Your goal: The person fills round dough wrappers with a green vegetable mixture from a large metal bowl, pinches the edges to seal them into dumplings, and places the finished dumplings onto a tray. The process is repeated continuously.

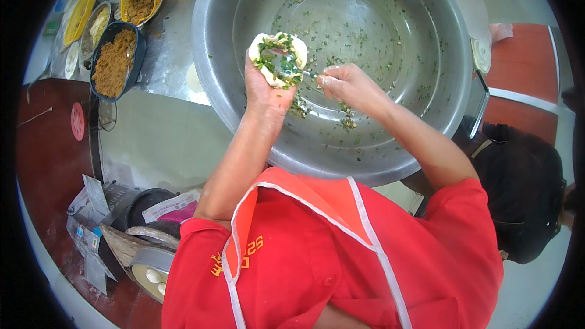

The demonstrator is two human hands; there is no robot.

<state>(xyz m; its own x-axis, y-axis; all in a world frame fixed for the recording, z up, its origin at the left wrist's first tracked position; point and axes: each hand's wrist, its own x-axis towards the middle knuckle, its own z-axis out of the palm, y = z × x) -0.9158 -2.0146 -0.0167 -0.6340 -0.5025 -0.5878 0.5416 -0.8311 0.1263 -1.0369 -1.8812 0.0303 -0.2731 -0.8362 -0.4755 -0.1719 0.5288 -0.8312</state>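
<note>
My left hand, palm up, cups a round white dough wrapper above the left half of a large metal basin. Chopped green filling lies inside the wrapper, with some bits on its rim. Between the fingers of my right hand is the thin handle of a metal spoon. The spoon's bowl rests in the filling. Below both hands, scattered green scraps cling to the basin's wet floor and wall.
At the upper left, a metal table bears a blue basket of brown crumbly filling, a yellow basket and several other bowls. A flat dough round lies beside the basin. Someone in dark clothes is close on the right.
</note>
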